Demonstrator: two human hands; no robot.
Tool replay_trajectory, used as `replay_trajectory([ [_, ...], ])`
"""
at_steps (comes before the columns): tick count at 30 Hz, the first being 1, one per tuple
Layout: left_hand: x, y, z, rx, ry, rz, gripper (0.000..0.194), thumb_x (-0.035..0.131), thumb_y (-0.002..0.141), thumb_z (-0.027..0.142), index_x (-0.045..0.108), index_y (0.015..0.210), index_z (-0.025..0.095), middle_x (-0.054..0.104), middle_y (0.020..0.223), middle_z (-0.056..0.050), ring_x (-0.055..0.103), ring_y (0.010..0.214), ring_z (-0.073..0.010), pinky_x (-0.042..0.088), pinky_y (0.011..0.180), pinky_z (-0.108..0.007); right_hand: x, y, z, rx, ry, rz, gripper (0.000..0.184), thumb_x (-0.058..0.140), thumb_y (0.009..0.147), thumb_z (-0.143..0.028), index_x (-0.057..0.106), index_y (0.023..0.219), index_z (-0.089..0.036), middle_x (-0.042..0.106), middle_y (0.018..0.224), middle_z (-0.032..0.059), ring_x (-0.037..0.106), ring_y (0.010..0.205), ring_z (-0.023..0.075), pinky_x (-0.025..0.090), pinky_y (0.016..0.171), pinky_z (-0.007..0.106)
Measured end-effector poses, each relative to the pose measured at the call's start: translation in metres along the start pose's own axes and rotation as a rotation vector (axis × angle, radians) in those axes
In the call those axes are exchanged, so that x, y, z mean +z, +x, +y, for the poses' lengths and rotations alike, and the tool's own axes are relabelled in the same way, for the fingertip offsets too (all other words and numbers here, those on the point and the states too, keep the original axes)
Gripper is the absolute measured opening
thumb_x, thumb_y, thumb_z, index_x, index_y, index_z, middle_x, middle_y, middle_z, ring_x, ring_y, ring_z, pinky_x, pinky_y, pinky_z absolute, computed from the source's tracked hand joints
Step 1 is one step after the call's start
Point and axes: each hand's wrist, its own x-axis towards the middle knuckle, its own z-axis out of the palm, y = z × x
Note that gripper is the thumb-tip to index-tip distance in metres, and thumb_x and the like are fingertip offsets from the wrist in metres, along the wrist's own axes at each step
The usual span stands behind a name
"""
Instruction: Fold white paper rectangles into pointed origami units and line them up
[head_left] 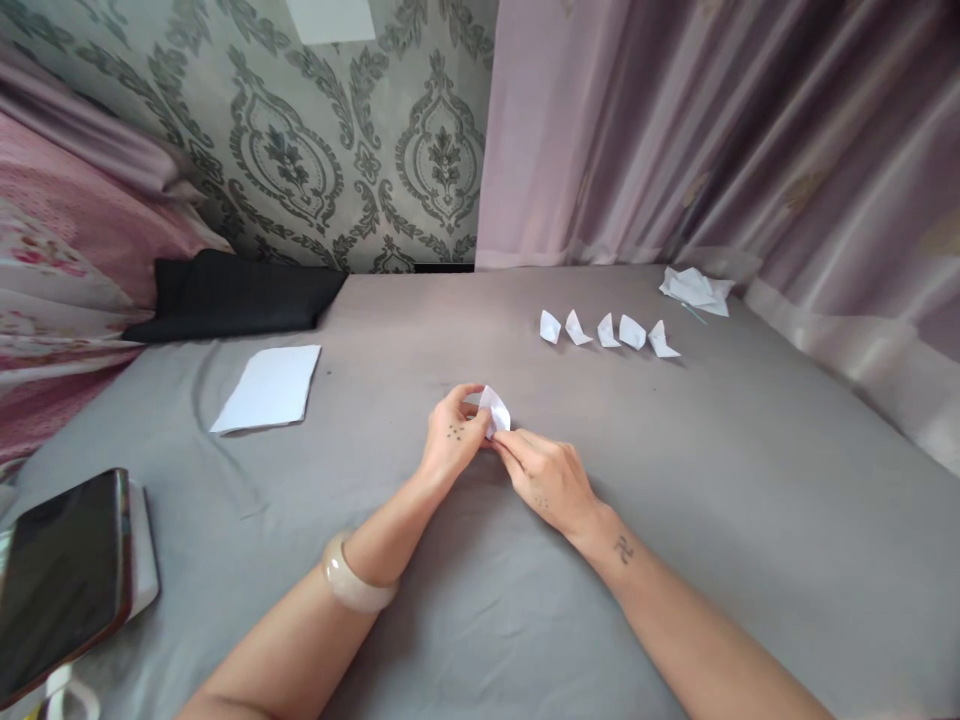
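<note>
A small folded piece of white paper (496,410) is held between both hands, just above the grey sheet near the middle of the view. My left hand (454,430) grips it from the left, with thumb in front and fingers behind. From the lower right, my right hand (546,472) pinches its bottom edge; those fingertips are partly hidden. Beyond the hands, to the right, several small folded white paper pieces (632,332) stand in a row. A stack of white paper sheets (268,388) lies to the left.
The grey sheet (720,520) covers the whole surface. A black cloth (247,290) lies at the back left, crumpled white paper (696,289) at the back right. A dark-screened device (67,580) rests at the near left. Curtains (660,130) border the right side.
</note>
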Motion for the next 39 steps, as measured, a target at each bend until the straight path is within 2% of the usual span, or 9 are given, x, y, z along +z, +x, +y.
replay_trajectory([
  [3, -0.001, 0.003, 0.001, 0.012, -0.030, -0.013, 0.033, 0.060, 0.075, 0.019, 0.062, 0.107, 0.015, 0.070, 0.079, -0.004, 0.064, 0.059, -0.0136, 0.054, 0.052, -0.023, -0.001, -0.001, 0.000, 0.026, 0.043, -0.031, 0.024, 0.044, 0.096, -0.025, 0.068, 0.095, -0.024, 0.070, 0.079, 0.0006, 0.064, 0.066, 0.0137, 0.036, 0.056, 0.026],
  [8, -0.001, 0.010, -0.001, 0.037, 0.003, -0.037, 0.022, 0.059, 0.080, 0.031, 0.066, 0.092, 0.014, 0.068, 0.071, -0.004, 0.063, 0.057, -0.0142, 0.053, 0.049, -0.023, 0.000, -0.001, 0.005, 0.047, 0.105, -0.065, 0.024, 0.043, 0.096, -0.026, 0.067, 0.099, -0.025, 0.071, 0.087, 0.0022, 0.066, 0.075, 0.0156, 0.042, 0.066, 0.025],
  [10, -0.002, 0.013, -0.001, 0.042, 0.003, -0.025, 0.027, 0.058, 0.083, 0.035, 0.064, 0.098, 0.013, 0.068, 0.076, -0.006, 0.065, 0.060, -0.0153, 0.054, 0.050, -0.024, 0.001, 0.004, 0.011, 0.057, 0.094, -0.079, 0.025, 0.042, 0.097, -0.027, 0.067, 0.100, -0.025, 0.071, 0.090, 0.0028, 0.066, 0.077, 0.0161, 0.043, 0.070, 0.025],
  [13, -0.005, 0.017, 0.003, 0.025, -0.018, 0.033, 0.039, 0.058, 0.084, 0.037, 0.056, 0.115, 0.013, 0.068, 0.094, -0.011, 0.068, 0.071, -0.0173, 0.056, 0.053, -0.024, 0.001, 0.023, 0.026, 0.120, 0.008, -0.088, 0.026, 0.041, 0.097, -0.029, 0.066, 0.102, -0.025, 0.071, 0.095, 0.0038, 0.066, 0.085, 0.0179, 0.042, 0.073, 0.025],
  [15, -0.007, 0.019, 0.005, 0.001, -0.027, 0.066, 0.043, 0.059, 0.085, 0.038, 0.052, 0.118, 0.011, 0.067, 0.098, -0.014, 0.069, 0.073, -0.0179, 0.056, 0.053, -0.024, 0.003, 0.042, 0.039, 0.185, -0.051, -0.080, 0.026, 0.041, 0.097, -0.029, 0.066, 0.103, -0.024, 0.071, 0.097, 0.0046, 0.066, 0.088, 0.0189, 0.042, 0.074, 0.026],
  [20, -0.009, 0.021, 0.003, -0.015, -0.052, 0.062, 0.040, 0.059, 0.084, 0.040, 0.052, 0.111, 0.011, 0.066, 0.090, -0.011, 0.067, 0.069, -0.0153, 0.054, 0.051, -0.022, 0.013, 0.086, 0.068, 0.260, -0.104, -0.038, 0.028, 0.039, 0.097, -0.026, 0.065, 0.106, -0.023, 0.070, 0.102, 0.0072, 0.065, 0.092, 0.0206, 0.041, 0.074, 0.027],
  [24, -0.008, 0.023, -0.001, -0.026, -0.042, 0.049, 0.039, 0.059, 0.083, 0.041, 0.053, 0.109, 0.013, 0.066, 0.088, -0.010, 0.067, 0.069, -0.0151, 0.053, 0.051, -0.022, 0.023, 0.105, 0.082, 0.293, -0.123, -0.022, 0.029, 0.038, 0.097, -0.025, 0.065, 0.107, -0.022, 0.070, 0.103, 0.0078, 0.065, 0.092, 0.0206, 0.041, 0.072, 0.027],
  [32, -0.007, 0.025, -0.004, -0.030, -0.014, 0.039, 0.038, 0.058, 0.084, 0.040, 0.053, 0.110, 0.013, 0.065, 0.088, -0.009, 0.066, 0.068, -0.0143, 0.052, 0.051, -0.020, 0.029, 0.120, 0.094, 0.321, -0.104, 0.004, 0.030, 0.039, 0.096, -0.023, 0.064, 0.113, -0.021, 0.069, 0.108, 0.0085, 0.064, 0.095, 0.0205, 0.044, 0.077, 0.028],
  [39, -0.007, 0.023, -0.001, -0.044, 0.008, 0.036, 0.036, 0.057, 0.084, 0.038, 0.053, 0.110, 0.013, 0.066, 0.091, -0.010, 0.066, 0.071, -0.0153, 0.052, 0.052, -0.021, 0.027, 0.114, 0.093, 0.318, -0.070, 0.040, 0.031, 0.042, 0.094, -0.022, 0.060, 0.120, -0.020, 0.069, 0.110, 0.0093, 0.064, 0.098, 0.0205, 0.045, 0.080, 0.029],
])
